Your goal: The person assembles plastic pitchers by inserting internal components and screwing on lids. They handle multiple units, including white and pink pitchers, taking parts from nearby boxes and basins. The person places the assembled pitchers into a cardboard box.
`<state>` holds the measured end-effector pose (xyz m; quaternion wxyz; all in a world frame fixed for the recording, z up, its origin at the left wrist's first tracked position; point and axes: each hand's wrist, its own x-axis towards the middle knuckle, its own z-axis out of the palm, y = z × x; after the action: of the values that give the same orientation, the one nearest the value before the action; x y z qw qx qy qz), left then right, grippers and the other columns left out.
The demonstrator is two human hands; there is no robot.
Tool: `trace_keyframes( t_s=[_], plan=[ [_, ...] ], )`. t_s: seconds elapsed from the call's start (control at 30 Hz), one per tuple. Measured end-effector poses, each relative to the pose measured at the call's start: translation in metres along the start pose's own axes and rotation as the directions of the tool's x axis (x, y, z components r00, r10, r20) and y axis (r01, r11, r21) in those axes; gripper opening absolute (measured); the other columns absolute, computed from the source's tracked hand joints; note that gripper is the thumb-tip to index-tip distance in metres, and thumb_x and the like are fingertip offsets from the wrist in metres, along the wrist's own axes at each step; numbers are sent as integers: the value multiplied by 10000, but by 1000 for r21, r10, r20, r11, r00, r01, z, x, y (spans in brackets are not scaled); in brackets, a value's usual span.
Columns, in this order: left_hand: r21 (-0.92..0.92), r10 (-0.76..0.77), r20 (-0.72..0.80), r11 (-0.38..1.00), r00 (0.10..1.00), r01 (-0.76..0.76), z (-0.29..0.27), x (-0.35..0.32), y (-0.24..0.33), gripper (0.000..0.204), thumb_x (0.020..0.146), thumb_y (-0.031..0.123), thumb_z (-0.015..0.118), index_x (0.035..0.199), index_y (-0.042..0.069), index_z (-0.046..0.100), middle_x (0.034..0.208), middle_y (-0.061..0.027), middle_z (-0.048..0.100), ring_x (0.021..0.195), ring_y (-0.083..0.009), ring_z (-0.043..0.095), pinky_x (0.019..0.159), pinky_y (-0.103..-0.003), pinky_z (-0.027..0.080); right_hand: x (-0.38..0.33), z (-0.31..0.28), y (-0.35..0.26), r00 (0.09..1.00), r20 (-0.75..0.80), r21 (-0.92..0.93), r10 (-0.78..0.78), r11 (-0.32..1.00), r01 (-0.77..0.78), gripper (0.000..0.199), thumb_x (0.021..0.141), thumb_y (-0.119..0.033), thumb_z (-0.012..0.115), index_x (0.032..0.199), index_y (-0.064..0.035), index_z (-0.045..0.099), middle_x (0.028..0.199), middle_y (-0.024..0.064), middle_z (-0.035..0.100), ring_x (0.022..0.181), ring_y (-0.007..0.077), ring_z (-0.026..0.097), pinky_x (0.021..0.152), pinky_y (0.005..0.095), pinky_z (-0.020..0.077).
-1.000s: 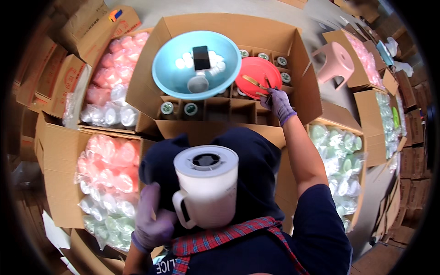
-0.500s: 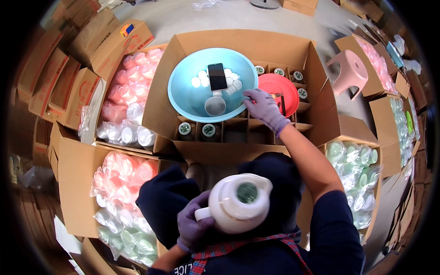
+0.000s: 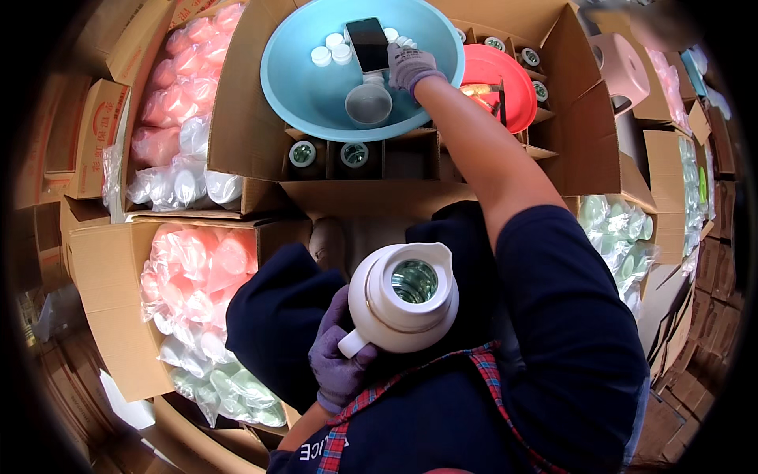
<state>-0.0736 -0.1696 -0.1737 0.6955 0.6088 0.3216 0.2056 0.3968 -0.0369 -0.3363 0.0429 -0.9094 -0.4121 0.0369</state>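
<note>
My left hand [image 3: 338,365], in a purple-grey glove, is closed around the handle side of a white vacuum jug [image 3: 391,312] on my lap. The jug has no lid on, and its shiny glass liner shows through the round mouth; the spout points away to the right. My gloved right hand [image 3: 412,66] reaches into a light blue basin [image 3: 284,87], its fingers bent over the white round caps [image 3: 341,54]. What they grip, if anything, is hidden. Beside these fingers lies a black phone [image 3: 369,44], with a grey-white cup [image 3: 368,104] just below it.
A red plate [image 3: 517,87] with small tools rests on a divided carton [image 3: 584,142] holding several bottle-like liners [image 3: 354,154]. Cartons of bagged pink parts [image 3: 189,276] stand at left, bagged green parts [image 3: 616,229] at right. A pink stool [image 3: 620,67] stands beyond.
My right hand has moved from the basin's right rim inward to the caps beside the phone. The view has shifted forward and down; the jug stays in my left hand, its mouth turned up more.
</note>
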Motion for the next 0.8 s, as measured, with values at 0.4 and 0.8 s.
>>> trace_keyframes(
  t_s=[0.4,0.8],
  plan=[
    [-85,70,-15,994,997,-71,-2,-6,-14,482,795,414,842,771,-20,634,1473,-276,469,1349,-349,492,1087,-404,387,-266,-252,-29,516,-57,664,-854,354,659,431,750,-240,809,1140,-129,662,1101,110,614,1018,307,635,859,392,527],
    [-57,39,-78,997,996,-43,-5,-13,-18,404,781,310,869,736,-17,637,1466,-276,479,1331,-320,516,1066,-373,409,-222,-201,-55,696,-44,866,-717,320,384,739,933,-568,549,1337,50,523,1244,252,607,1208,383,573,1055,438,436]
  ],
)
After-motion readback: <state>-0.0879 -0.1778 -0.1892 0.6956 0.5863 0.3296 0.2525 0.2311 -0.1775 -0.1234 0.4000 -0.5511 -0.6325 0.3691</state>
